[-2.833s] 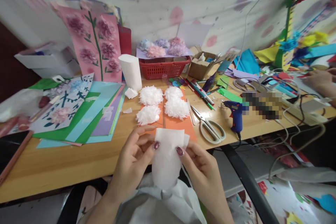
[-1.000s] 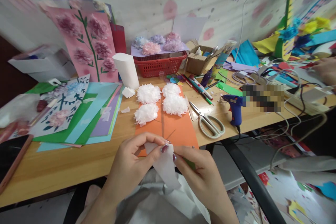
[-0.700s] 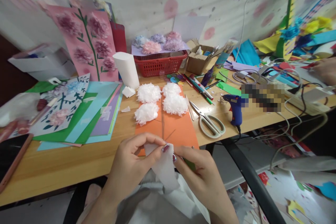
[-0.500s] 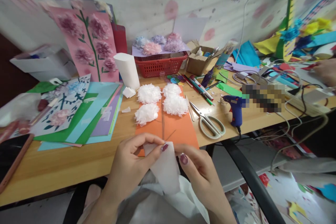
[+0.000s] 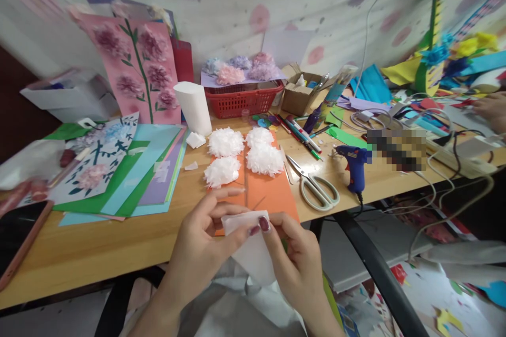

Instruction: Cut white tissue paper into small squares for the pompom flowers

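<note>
A piece of thin white tissue paper [image 5: 255, 255] hangs between my two hands, just in front of the desk edge. My left hand [image 5: 207, 237] pinches its upper edge, thumb in front, with the fingers behind partly hidden. At the upper right corner, my right hand [image 5: 294, 253] grips the same paper between thumb and curled fingers. The two thumb tips nearly meet. Beyond my hands lies an orange sheet [image 5: 272, 192] with dark lines drawn on it. Several fluffy white paper flowers [image 5: 264, 158] sit on its upper half.
Scissors [image 5: 316, 187] and a blue glue gun [image 5: 353, 163] lie right of the orange sheet. A white paper roll [image 5: 193, 108] stands behind, near a red basket [image 5: 241, 101]. Coloured sheets [image 5: 122, 179] and a phone [image 5: 21, 237] are at left. Another person's hand [image 5: 492, 110] shows at far right.
My right hand has moved left and closed on the paper's upper corner beside my left thumb. The paper's top edge now lies flatter, and my left fingers have lifted slightly.
</note>
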The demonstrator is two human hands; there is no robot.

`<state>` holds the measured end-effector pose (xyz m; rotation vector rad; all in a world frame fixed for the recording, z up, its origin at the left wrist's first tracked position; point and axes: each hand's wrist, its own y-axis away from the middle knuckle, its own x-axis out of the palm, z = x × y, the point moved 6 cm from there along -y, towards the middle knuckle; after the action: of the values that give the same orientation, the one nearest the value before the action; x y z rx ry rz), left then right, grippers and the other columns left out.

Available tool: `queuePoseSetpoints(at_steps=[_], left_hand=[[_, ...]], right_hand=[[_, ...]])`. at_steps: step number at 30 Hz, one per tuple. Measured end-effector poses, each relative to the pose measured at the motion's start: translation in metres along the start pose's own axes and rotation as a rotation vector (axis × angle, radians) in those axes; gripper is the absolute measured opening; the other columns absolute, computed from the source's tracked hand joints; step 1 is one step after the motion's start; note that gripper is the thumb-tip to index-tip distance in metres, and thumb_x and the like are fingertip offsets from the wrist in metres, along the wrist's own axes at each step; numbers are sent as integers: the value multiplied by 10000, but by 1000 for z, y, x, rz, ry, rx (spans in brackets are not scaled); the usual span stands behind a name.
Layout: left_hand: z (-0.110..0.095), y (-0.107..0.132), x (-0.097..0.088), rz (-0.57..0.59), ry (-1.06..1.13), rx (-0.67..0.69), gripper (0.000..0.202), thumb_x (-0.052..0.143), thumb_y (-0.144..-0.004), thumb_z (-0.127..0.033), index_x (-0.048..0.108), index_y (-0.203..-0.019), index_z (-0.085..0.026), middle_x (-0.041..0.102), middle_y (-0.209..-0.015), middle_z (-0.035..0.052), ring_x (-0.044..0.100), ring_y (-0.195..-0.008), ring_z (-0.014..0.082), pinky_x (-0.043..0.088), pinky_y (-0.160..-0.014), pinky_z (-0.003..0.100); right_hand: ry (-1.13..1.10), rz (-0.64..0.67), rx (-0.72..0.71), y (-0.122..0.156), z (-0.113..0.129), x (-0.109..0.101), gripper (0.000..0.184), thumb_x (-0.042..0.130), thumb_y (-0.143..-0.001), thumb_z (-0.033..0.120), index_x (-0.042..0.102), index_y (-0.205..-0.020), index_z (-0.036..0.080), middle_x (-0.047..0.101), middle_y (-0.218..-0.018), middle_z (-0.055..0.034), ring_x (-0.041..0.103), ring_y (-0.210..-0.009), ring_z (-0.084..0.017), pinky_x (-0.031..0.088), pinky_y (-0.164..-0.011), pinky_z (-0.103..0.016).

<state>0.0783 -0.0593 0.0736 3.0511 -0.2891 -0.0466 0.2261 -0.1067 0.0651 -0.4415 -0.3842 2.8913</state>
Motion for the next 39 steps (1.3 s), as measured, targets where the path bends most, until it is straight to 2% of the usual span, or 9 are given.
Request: queuePoseSetpoints(at_steps=[2,5,12,14,18,24,30,33,39], left_hand=[[3,1,3,-1,105,-78,527,849,-715,-295,616,-1183,-229,793,-819,-2,735,-713,156,571,-624,203],[6,1,-2,-84,172,-123,548,871,-694,-288,612,-1172,-215,772,-709,-30,711,-625,127,541,-566,166],[17,-3,-6,-143,268,-24,435,821,-765,-441,665,-1082,-187,751,-674,1,718,-654,138,554,-632,181],[21,-3,4,-77,289,-25,462,815,-751,-493,688,-1067,-182,743,-693,11,696,-639,140,549,-627,199],[26,-3,26,59,199,-45,400,758,-776,-554,704,-794,-158,695,-684,23,622,-628,134,499,-575,199],[27,1,27,-130,-99,134,433,505,-957,-528,535,-675,-200,475,-543,-57,435,-480,95,318,-438,192],[28,2,25,-216,-172,171,431,442,-991,-475,447,-639,-225,446,-490,-60,421,-441,106,293,-433,220],[32,1,26,-196,-98,131,442,449,-973,-544,459,-664,-229,447,-483,-61,408,-428,106,294,-428,220],[47,-2,34,-53,112,-82,462,622,-830,-668,571,-803,-209,538,-509,-50,428,-427,101,320,-408,197]], right_hand=[[45,-67,-55,2,2,-2,220,529,-987,263,623,-803,188,588,-568,30,482,-469,-93,335,-433,-200],[147,-194,-172,5,8,-8,184,535,-965,201,627,-806,200,609,-588,26,505,-471,-95,374,-478,-218],[293,-334,-361,7,17,-17,152,556,-915,101,600,-826,216,584,-586,32,551,-491,-114,430,-508,-232],[309,-377,-375,6,15,-19,148,562,-916,98,597,-831,214,594,-602,37,552,-494,-108,424,-497,-222],[334,-414,-366,7,12,-19,130,575,-924,108,610,-855,213,626,-641,44,556,-502,-85,394,-480,-194],[294,-462,-284,4,7,-20,116,580,-949,154,641,-871,215,650,-630,52,542,-473,-70,369,-452,-175],[179,-444,-187,-1,3,-17,158,577,-958,179,636,-814,203,583,-547,73,497,-418,-51,329,-409,-155],[157,-444,-161,-3,3,-17,172,570,-961,192,633,-801,194,596,-556,65,495,-420,-51,316,-401,-157],[153,-460,-118,-8,-3,-20,186,600,-947,241,663,-783,180,538,-501,67,424,-391,-50,282,-383,-166]])
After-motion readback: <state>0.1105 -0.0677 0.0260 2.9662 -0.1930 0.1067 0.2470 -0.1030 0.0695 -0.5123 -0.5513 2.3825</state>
